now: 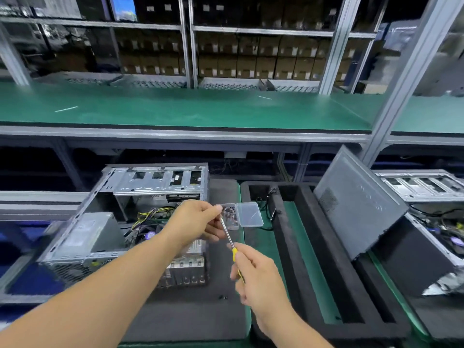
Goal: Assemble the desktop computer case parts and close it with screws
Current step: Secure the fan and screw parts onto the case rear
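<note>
Your right hand (253,275) is wrapped around the yellow plastic handle of the screwdriver (232,243), and your left hand (198,223) pinches its thin steel shaft near the tip, mid-frame. Left of center, the bare sheet-metal computer case (120,222) lies open on the dark foam surface (190,312). Just behind your hands, a clear plastic box (232,216) holds small dark screws, lid flipped open. The grey perforated side panel (356,204) leans at right.

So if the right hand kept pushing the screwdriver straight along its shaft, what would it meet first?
Most likely the left hand, whose fingertips already pinch at the tip of the screwdriver held by the right hand. Beyond sits the open screw box; depth is unclear.
</note>
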